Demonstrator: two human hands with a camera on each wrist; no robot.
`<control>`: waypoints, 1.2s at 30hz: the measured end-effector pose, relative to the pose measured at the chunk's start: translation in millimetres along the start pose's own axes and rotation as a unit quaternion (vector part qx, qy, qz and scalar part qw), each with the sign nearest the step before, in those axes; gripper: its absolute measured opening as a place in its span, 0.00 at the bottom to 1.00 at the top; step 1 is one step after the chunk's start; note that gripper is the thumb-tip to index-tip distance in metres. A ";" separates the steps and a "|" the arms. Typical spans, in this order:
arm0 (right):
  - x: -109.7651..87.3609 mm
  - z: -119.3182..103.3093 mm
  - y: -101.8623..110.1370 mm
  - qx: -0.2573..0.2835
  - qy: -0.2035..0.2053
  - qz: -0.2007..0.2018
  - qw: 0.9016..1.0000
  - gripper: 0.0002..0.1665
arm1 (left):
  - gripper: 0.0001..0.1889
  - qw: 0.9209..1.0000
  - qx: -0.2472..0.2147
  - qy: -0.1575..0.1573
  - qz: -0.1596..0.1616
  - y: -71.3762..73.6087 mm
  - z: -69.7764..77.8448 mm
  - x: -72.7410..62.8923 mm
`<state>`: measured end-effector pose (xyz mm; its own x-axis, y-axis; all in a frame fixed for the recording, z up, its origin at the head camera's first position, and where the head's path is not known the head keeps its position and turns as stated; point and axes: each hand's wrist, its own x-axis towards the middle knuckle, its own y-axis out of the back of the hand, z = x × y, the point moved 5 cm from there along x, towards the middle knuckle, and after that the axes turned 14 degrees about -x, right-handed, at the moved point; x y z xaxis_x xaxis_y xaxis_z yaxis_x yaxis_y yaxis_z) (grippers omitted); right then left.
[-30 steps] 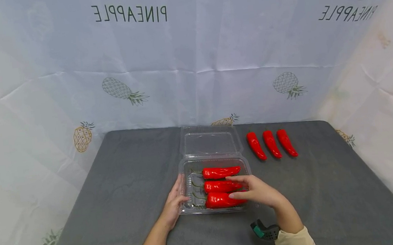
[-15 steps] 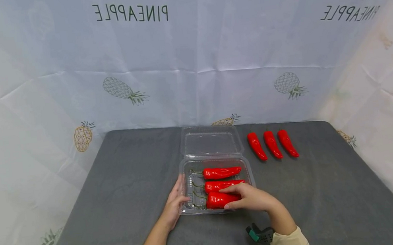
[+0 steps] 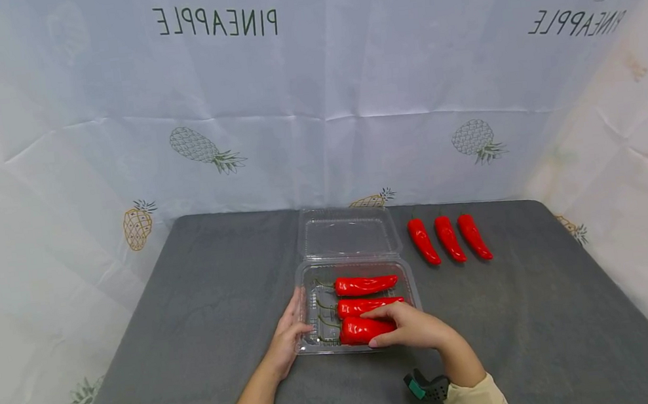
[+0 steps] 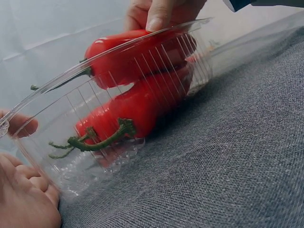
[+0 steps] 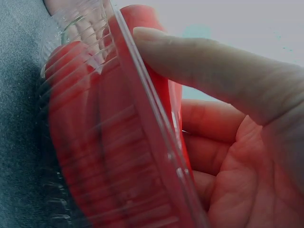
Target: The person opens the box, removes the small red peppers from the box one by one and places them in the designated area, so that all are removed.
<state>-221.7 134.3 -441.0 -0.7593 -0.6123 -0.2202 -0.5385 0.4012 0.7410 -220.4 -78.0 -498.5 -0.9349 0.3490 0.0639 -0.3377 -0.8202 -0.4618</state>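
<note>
Reaching in from four o'clock, the right hand pinched a red pepper at the six o'clock side of the clear box, while the left hand gripped its wall near nine. To my eye, a light, low pinch with the box braced would best stop the peppers beneath from rolling.

The head view looks forward and down from above, far enough back to show table and backdrop. The left wrist view sits low and close, tilted, facing a side of the box, with the right hand beyond. The right wrist view, nearest of all, is rolled sideways and looks through the box's clear wall. Both wrist views share box, peppers and right hand.
</note>
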 end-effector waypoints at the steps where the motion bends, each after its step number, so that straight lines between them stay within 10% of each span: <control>1: -0.1 -0.3 0.1 -0.001 0.001 0.000 1.000 0.30 | 0.43 1.000 0.000 0.000 0.000 -0.1 0.1 0.0; 18: -2.8 -1.7 5.5 0.010 0.017 0.019 1.000 0.29 | 0.43 1.000 -0.003 -0.001 0.002 0.3 -0.4 0.1; 36: -15.0 17.8 28.5 0.043 -0.081 0.084 0.992 0.32 | 0.43 1.000 -0.002 -0.002 0.009 0.2 -0.3 -1.4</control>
<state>-232.2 167.1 -427.9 -0.8859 -0.4169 -0.2034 -0.4237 0.5487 0.7207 -219.2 -78.5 -499.0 -0.9409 0.3334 0.0592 -0.3213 -0.8239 -0.4669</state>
